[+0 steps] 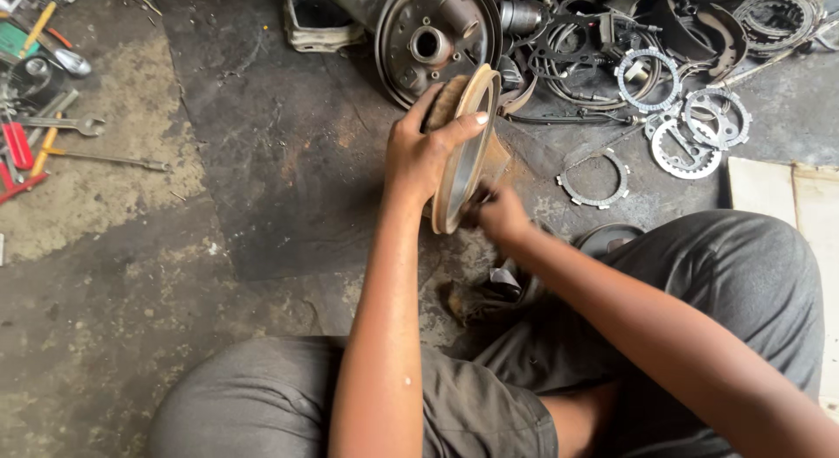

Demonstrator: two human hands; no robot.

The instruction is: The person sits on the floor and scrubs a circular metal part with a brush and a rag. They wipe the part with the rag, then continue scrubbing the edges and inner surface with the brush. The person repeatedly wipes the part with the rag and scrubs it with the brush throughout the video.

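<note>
My left hand grips a curved, tan-lined brake shoe by its outer edge and holds it upright on edge above the dark floor. The thumb lies over the lining near the top. My right hand is pressed against the lower inner side of the shoe and looks blurred. Whether it holds something small I cannot tell. Both forearms reach forward over my bent knees in grey trousers.
A round brake drum plate leans just behind the shoe. Several toothed clutch rings and dark metal parts lie at the back right, one ring nearer. Wrenches and red-handled tools lie at the left. A pale tile sits right.
</note>
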